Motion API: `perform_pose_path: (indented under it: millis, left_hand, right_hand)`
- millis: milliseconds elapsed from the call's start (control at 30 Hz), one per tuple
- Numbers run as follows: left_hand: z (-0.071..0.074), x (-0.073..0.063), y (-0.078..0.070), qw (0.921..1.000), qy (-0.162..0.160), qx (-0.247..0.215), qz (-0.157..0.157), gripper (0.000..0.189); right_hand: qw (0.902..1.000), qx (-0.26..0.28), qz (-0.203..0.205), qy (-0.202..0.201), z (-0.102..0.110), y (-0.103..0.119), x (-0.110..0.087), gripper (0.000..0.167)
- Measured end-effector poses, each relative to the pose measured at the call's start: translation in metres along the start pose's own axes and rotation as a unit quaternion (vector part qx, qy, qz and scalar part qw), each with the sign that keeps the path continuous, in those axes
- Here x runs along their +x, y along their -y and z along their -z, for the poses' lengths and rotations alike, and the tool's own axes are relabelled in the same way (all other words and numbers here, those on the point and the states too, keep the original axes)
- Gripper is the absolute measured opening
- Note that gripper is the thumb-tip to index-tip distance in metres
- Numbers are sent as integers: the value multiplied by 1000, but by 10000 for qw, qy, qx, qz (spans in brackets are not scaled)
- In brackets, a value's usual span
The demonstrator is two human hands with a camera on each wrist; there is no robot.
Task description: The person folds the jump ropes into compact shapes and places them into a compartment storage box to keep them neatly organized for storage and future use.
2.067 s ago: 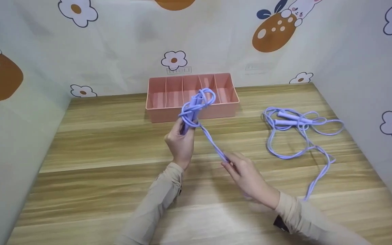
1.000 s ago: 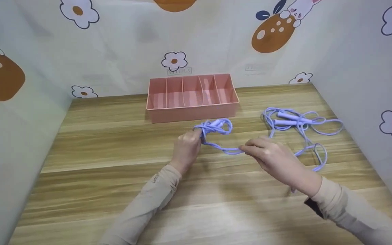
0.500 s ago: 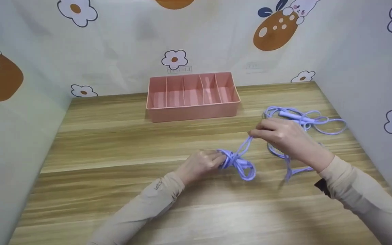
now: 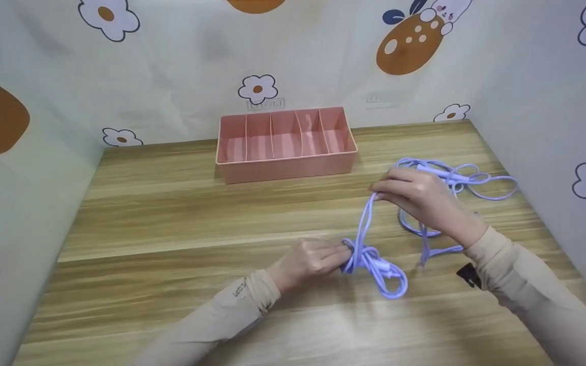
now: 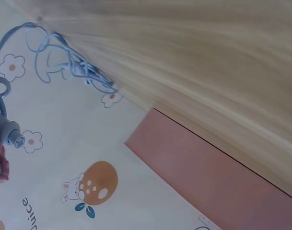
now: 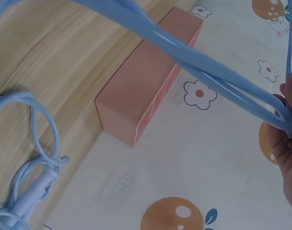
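Note:
A purple-blue jump rope [image 4: 367, 259] is bundled, its cord wound around its handles. My left hand [image 4: 311, 262] grips the bundle from the left, low over the table, and a loop with a handle end sticks out toward the lower right. In the left wrist view a handle [image 5: 10, 130] shows at the left edge. My right hand [image 4: 420, 198] pinches the doubled cord [image 4: 365, 218] and holds it up above the bundle, taut between both hands. The same cord [image 6: 184, 52] crosses the right wrist view. Cord wraps hide most of the handles.
A second jump rope of the same colour [image 4: 443, 173] lies loose at the right, partly behind my right hand. At the back stands a pink box [image 4: 290, 170] with several compartments. Patterned sheets [image 4: 191, 76] wall in the wooden table [image 4: 160, 213].
My left hand has come down and right from in front of the box, turning the bundle on its side. My right hand has moved up and right, drawing the doubled cord upward.

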State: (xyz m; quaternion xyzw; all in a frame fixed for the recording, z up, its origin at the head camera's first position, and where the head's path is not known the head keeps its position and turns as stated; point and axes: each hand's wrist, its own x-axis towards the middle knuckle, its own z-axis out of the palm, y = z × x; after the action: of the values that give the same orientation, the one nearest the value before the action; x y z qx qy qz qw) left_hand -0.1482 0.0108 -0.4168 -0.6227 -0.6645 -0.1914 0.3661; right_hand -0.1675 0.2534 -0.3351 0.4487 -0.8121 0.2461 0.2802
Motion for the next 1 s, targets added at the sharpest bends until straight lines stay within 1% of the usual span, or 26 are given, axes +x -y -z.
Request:
perform_pose_path:
  millis: [67,167,267,333,400,533,667,767,800,833,867,900,933,967,1000]
  left_hand:
    - [1,2,-2,9997,-234,-114,37,14]
    - [2,4,-5,9982,-561,-212,63,12]
    - [3,7,-6,9957,-860,-329,95,14]
    - [5,10,-7,9935,-1033,-451,183,11]
    - [8,13,-7,9908,-1155,-619,352,9]
    - [11,18,-6,9831,-1414,-864,777,15]
    - [10,21,-3,9748,-1739,-814,1137,18]
    - [7,22,0,9635,-2046,-900,1472,19]
    - [7,22,1,9582,-2161,-962,1608,20]
    - [6,22,2,9524,-2279,-988,1767,20]
    - [6,23,4,9461,-2391,-1017,1930,20]
    - [5,23,5,9398,-2493,-1045,2090,19]
    - [4,23,7,9338,-2594,-1028,2239,19]
    - [4,23,8,9284,-2672,-991,2384,18]
    - [3,24,9,9233,-2746,-934,2517,18]
  right_hand:
    - [9997,183,-128,-55,-3,-2,-1,14]
    - [9988,375,-289,-130,-9,-4,-3,15]
    - [9974,521,-432,-248,-17,-6,-4,15]
    - [9957,672,-542,-340,-23,-7,-5,15]
    - [9928,882,-694,-407,-29,-8,-8,17]
    - [9863,1272,-949,-455,-42,-8,-14,24]
    - [9819,1501,-982,-605,-56,-8,-20,24]
    - [9808,1544,-981,-674,-66,-7,-24,25]
    - [9810,1503,-1032,-668,-69,-7,-26,26]
    - [9778,1613,-1151,-686,-74,-8,-31,29]
    - [9774,1611,-1198,-658,-81,-11,-37,31]
    - [9776,1511,-1331,-617,-84,-9,-39,32]
    - [9750,1581,-1435,-620,-86,-8,-40,30]
    - [9710,1617,-1659,-594,-89,-5,-41,28]
    - [9649,1730,-1896,-563,-90,-2,-42,24]
